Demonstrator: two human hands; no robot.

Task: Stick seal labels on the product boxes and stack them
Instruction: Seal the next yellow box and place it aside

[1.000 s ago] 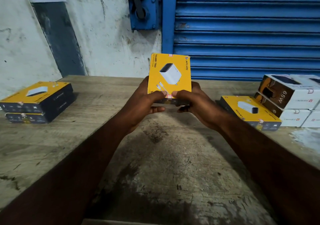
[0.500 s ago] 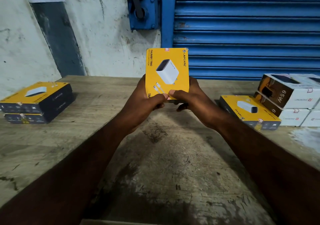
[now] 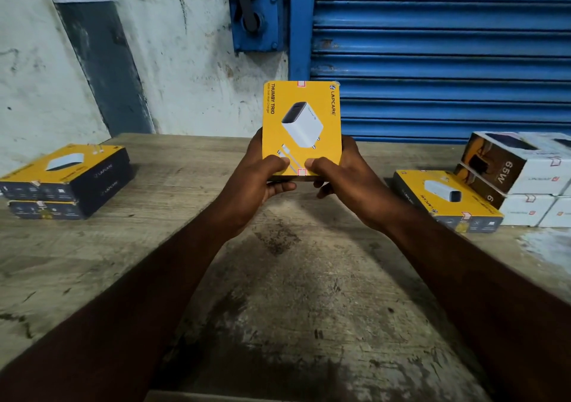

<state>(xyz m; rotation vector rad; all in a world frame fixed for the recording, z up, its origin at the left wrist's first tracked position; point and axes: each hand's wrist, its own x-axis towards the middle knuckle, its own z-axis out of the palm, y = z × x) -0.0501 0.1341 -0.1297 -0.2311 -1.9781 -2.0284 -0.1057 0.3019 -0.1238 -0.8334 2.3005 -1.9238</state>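
A yellow charger box [image 3: 301, 123] stands upright above the middle of the wooden table [image 3: 293, 278], its printed face toward me. My left hand [image 3: 258, 182] grips its lower left corner and my right hand [image 3: 343, 182] grips its lower right, both thumbs lying on the front face. A small seal label [image 3: 302, 172] sits on the bottom edge between my thumbs, and another seal label [image 3: 301, 83] is on the top edge. At the left lies a stack of two yellow boxes [image 3: 66, 182]. One single yellow box [image 3: 448, 200] lies flat at the right.
White and brown 65W boxes [image 3: 519, 179] are piled at the far right beside the single yellow box. A blue roller shutter [image 3: 448, 55] and a stained wall close off the back of the table.
The box has tipped up from a slanted pose to nearly upright and risen a little. Both thumbs have shifted along its bottom edge around the lower seal.
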